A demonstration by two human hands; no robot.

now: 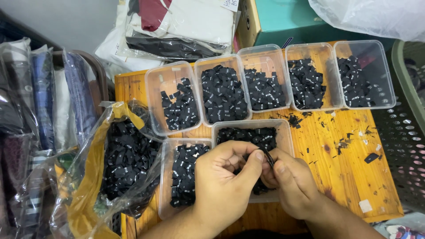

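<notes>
Below, scuffed wooden table (354,146), clear tubs (173,98), bagged clothes (44,93) around.

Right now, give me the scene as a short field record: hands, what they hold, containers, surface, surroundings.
left hand: closed, thumb pinching a black label against the right hand
right hand: closed on the same label, fingers meeting the left
containers: five clear plastic tubs in a back row, two nearer, all holding small black fabric labels
bag: clear plastic bag of black labels, left of the near tubs
surface: orange wooden table, black scraps scattered
surroundings: bagged folded garments at left, perforated basket at right
</notes>
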